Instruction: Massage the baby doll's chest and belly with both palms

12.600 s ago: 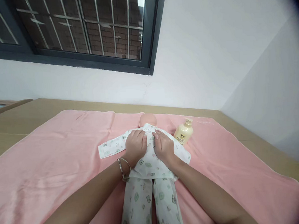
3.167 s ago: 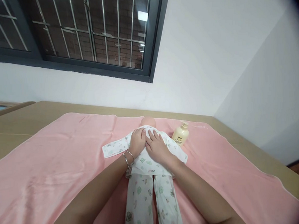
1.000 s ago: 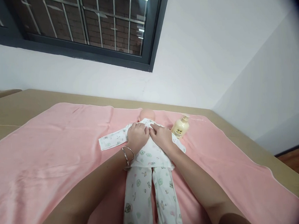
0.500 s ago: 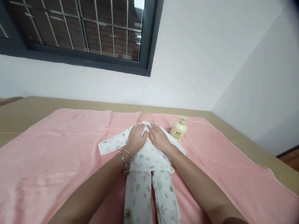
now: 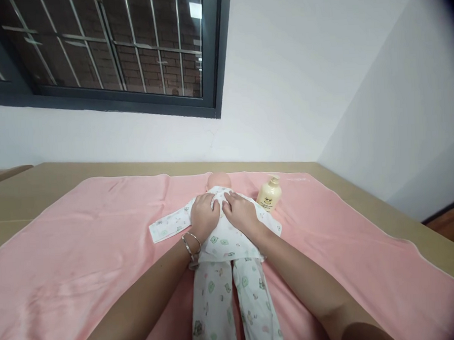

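A baby doll [image 5: 219, 180] in a white printed top [image 5: 228, 246] and matching trousers [image 5: 214, 302] lies stretched out on a pink blanket [image 5: 111, 211], its head at the far end. My left hand [image 5: 205, 214] rests on the left side of the doll's upper body, fingers laid out on the cloth. On the right side my right hand [image 5: 241, 210] lies flat in the same way, its thumb side close to the left hand. Neither hand grips anything. The doll's face does not show. Silver bangles [image 5: 192, 245] circle my left wrist.
A pale yellow pump bottle [image 5: 269, 194] stands on the blanket just right of the doll's shoulder. Beyond the blanket runs the tan table edge [image 5: 288, 168], against a white wall [image 5: 276, 86]. A barred window [image 5: 129, 48] with a dark frame is at upper left.
Both hands have slid slightly toward me on the doll's upper body, with the thumbs a little further apart. The camera view has tilted slightly. The doll and bottle stay in place.
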